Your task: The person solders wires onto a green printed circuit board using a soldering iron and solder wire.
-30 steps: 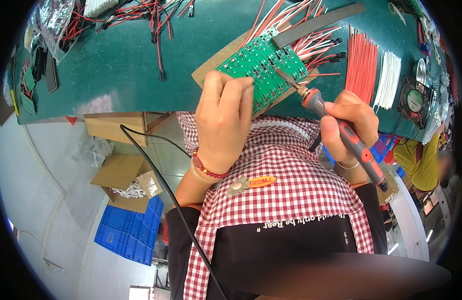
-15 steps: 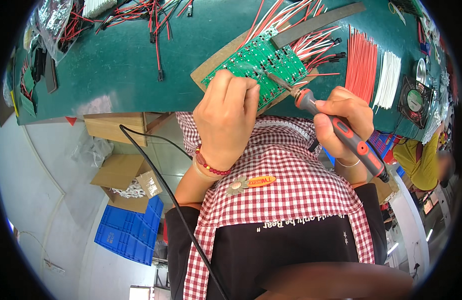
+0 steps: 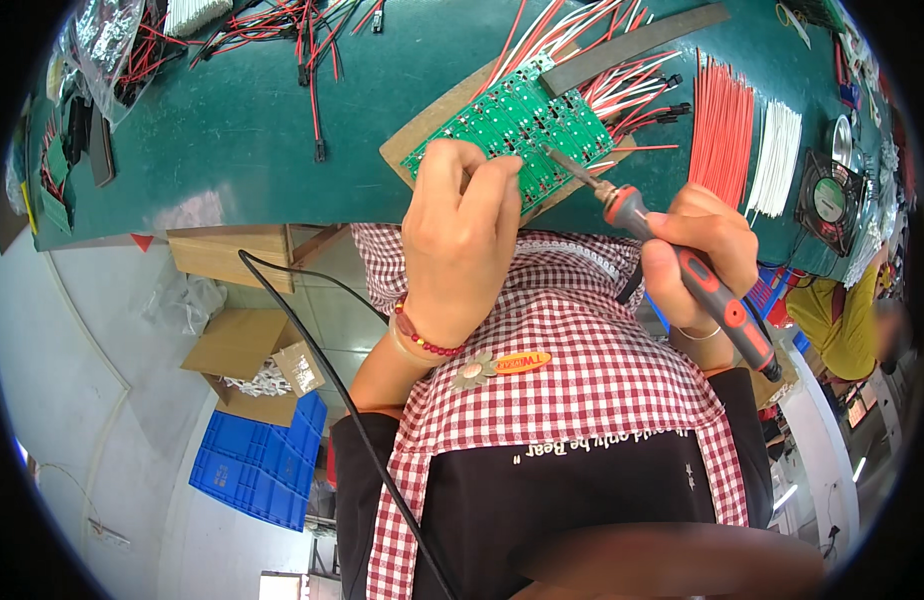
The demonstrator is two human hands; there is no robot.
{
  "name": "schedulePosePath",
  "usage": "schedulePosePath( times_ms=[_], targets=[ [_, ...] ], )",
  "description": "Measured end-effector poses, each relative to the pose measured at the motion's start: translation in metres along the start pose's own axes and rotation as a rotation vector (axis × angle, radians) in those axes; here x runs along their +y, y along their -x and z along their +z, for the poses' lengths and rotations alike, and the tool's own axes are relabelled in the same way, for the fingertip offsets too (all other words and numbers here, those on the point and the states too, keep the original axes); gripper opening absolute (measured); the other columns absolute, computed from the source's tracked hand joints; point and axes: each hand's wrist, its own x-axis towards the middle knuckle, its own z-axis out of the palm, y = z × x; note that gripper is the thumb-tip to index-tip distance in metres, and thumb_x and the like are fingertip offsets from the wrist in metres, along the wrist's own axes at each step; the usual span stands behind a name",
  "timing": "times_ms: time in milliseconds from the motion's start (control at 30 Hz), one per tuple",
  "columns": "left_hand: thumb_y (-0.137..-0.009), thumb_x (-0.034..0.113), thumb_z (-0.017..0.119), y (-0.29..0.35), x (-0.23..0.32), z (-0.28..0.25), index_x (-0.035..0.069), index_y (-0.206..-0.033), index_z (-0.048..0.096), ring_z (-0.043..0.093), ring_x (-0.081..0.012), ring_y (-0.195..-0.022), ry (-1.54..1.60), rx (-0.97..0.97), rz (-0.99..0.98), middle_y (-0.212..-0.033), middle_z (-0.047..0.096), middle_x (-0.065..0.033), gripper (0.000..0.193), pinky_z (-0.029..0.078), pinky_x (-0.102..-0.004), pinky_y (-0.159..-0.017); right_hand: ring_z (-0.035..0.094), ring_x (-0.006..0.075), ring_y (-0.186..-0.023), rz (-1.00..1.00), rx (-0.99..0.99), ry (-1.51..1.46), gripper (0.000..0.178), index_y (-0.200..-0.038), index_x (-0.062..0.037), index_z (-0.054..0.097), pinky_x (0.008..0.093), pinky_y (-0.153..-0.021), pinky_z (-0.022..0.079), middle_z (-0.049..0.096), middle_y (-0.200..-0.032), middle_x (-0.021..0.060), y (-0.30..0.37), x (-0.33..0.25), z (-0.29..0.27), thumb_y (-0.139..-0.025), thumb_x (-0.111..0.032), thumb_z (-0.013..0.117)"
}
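A green circuit board panel [image 3: 502, 110] with rows of small parts lies tilted on a brown board [image 3: 400, 145], with red and white wires [image 3: 522, 40] running off its far side. Over its near left part, my left hand [image 3: 460, 235] is closed, thumb and fingertips pinched together; whatever they hold is too small or hidden. My right hand [image 3: 704, 245] grips a soldering iron [image 3: 727, 305] with a grey and red handle. The iron's metal tip points up and left, over the right half of the panel. A dark flat bar [image 3: 637, 50] rests across the panel's far edge and the wires.
Bundles of red wires [image 3: 722, 130] and white wires [image 3: 777, 160] lie to the right, near a small black fan [image 3: 830, 205]. Connector cables [image 3: 307, 60] and a plastic bag [image 3: 102, 50] sit at the far left. A black cable [image 3: 352, 400] hangs below the green table [image 3: 252, 150].
My right hand has drawn the soldering iron slightly right and toward me, its tip moving away from my left fingers. My left hand has shifted slightly, its fingers spacing a little.
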Motion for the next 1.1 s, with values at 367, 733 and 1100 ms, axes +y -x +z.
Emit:
schedulePosePath(
  times_ms=[367,733,1100],
  targets=[
    [-0.078,0.001,0.074,0.008,-0.008,-0.021,0.001,-0.082,0.062,0.045,-0.0107,-0.054,0.026,0.032,-0.119,-0.070,0.048,-0.0038,0.013,0.035,-0.0259,-0.046,0.044,0.0168,-0.041,0.008,-0.010,-0.002,0.018,-0.079,0.0029,0.063,0.0296,-0.042,0.034,0.053,-0.055,0.0062,-0.002,0.000,0.015,-0.062,-0.001,0.068],
    [-0.077,0.000,0.074,0.010,-0.014,-0.019,0.001,-0.081,0.062,0.050,-0.0111,-0.054,0.062,0.054,-0.118,-0.070,0.052,-0.0050,0.012,0.039,-0.0254,-0.047,0.043,0.0171,-0.040,-0.043,0.014,0.020,0.017,-0.077,0.0027,0.062,0.0294,-0.041,0.033,0.054,-0.056,0.0069,0.000,0.001,0.025,-0.062,-0.001,0.069],
    [-0.078,0.000,0.074,0.011,-0.013,-0.018,0.001,-0.080,0.062,0.051,-0.0109,-0.054,0.047,0.047,-0.121,-0.070,0.053,-0.0051,0.012,0.040,-0.0253,-0.047,0.044,0.0178,-0.041,-0.072,0.027,0.079,0.021,-0.080,0.0014,0.063,0.0300,-0.042,0.034,0.052,-0.053,0.0056,0.004,-0.003,0.032,-0.061,0.000,0.070]
  ],
)
